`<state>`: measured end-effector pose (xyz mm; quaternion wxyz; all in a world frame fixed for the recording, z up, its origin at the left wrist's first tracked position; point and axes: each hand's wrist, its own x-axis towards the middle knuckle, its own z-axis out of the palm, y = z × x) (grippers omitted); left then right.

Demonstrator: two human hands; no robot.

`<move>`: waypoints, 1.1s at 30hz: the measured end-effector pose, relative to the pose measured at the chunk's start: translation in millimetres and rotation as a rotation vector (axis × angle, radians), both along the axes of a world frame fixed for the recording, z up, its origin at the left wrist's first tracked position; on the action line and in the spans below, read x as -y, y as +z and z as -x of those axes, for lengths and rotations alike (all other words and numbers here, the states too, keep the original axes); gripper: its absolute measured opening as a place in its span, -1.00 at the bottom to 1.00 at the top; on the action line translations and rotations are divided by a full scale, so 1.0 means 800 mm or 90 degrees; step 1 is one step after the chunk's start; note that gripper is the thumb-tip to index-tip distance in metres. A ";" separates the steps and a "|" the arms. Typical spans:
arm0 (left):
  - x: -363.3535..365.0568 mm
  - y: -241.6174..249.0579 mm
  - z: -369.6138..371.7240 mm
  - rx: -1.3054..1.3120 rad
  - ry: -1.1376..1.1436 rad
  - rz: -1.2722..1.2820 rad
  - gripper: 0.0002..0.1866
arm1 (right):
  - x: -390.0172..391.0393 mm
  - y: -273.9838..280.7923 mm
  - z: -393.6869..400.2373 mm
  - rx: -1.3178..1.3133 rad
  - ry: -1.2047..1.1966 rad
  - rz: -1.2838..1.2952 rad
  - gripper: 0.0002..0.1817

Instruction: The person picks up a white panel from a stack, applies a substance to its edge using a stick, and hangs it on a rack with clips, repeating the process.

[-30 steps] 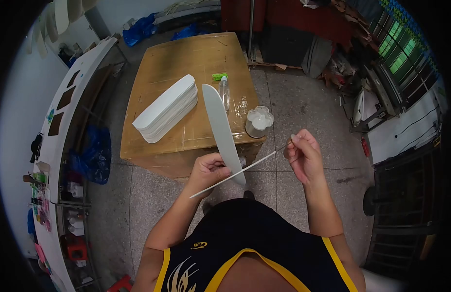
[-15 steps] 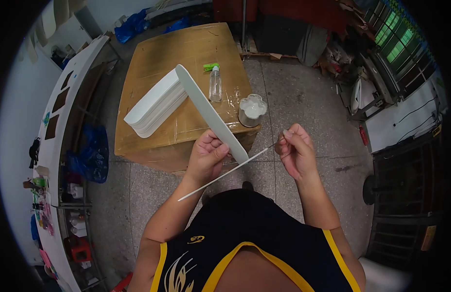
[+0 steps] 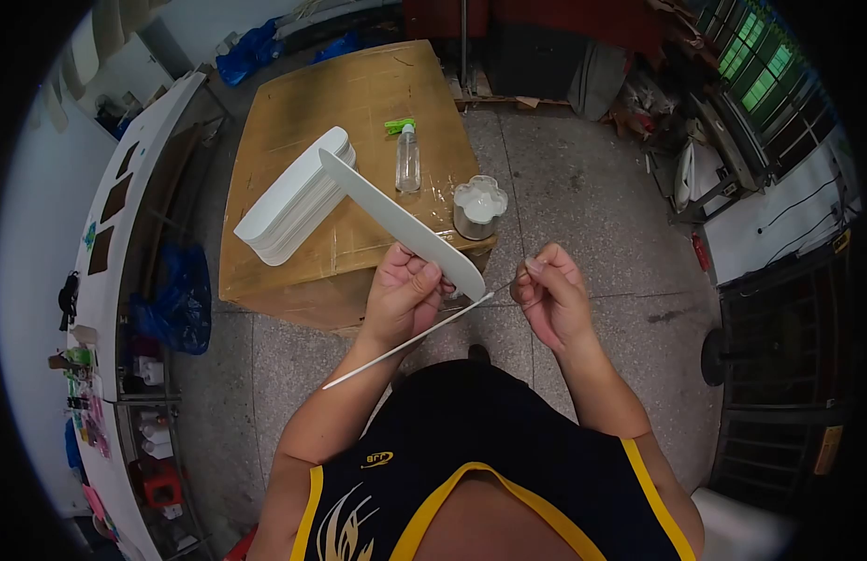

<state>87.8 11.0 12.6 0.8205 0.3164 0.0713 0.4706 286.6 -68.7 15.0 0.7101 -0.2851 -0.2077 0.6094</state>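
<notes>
My left hand point(image 3: 405, 292) grips a long, flat white strip point(image 3: 396, 215) with rounded ends near its lower end, thumb on top. The strip slants up and left over a cardboard box. Pinched between thumb and fingers of my right hand point(image 3: 553, 290) is a thin stick point(image 3: 405, 344), white for most of its length and darker towards my fingers. It runs down and left past the strip's lower tip, overlapping my left forearm in this view. A stack of similar white strips point(image 3: 293, 201) lies on the box.
The large cardboard box point(image 3: 359, 89) stands in front of me. On it are a clear spray bottle point(image 3: 408, 164), a green item point(image 3: 400, 125) and a wavy-rimmed cup point(image 3: 479, 208) with white contents. A long white table point(image 3: 125, 262) runs along the left; a black fan-like disc point(image 3: 714, 355) is at right.
The upper end of the strip has swung down and left, and its face shows wider. My right hand has moved slightly left, and the stick has shifted left with it.
</notes>
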 end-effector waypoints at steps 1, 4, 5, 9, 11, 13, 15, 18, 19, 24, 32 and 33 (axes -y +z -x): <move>-0.001 -0.001 -0.001 0.007 -0.010 -0.002 -0.75 | 0.001 -0.001 0.003 0.001 0.007 0.007 -0.91; 0.001 0.007 -0.002 -0.012 0.005 0.009 -0.71 | 0.003 -0.002 0.007 0.000 0.018 0.020 -0.91; 0.000 0.010 -0.002 -0.013 0.003 0.009 -0.71 | 0.004 -0.002 0.007 0.000 0.025 0.026 -0.90; -0.012 0.018 0.009 0.026 -0.031 0.021 -0.71 | 0.006 0.008 -0.003 0.000 0.016 0.009 -0.91; -0.018 0.020 0.016 0.058 -0.058 0.025 -0.70 | 0.009 0.021 -0.017 0.016 -0.015 -0.022 -0.90; -0.023 0.023 0.022 0.079 -0.056 0.012 -0.68 | 0.011 0.039 -0.037 0.038 -0.031 -0.047 -0.90; -0.024 0.027 0.026 0.070 -0.047 0.017 -0.68 | 0.013 0.059 -0.060 0.078 -0.085 -0.116 -0.90; -0.026 0.030 0.036 0.062 -0.036 0.014 -0.66 | 0.018 0.095 -0.087 0.113 -0.139 -0.184 -0.91; -0.027 0.029 0.039 0.059 -0.038 0.008 -0.65 | 0.019 0.103 -0.096 0.133 -0.158 -0.201 -0.90; -0.026 0.019 0.058 0.058 -0.045 -0.009 -0.63 | 0.019 0.152 -0.131 0.232 -0.241 -0.263 -0.88; -0.023 0.009 0.084 0.021 -0.060 -0.071 -0.59 | -0.013 0.224 -0.117 0.561 -0.422 -0.178 -0.87; -0.021 0.008 0.087 0.025 -0.069 -0.067 -0.59 | -0.020 0.232 -0.107 0.651 -0.415 -0.183 -0.86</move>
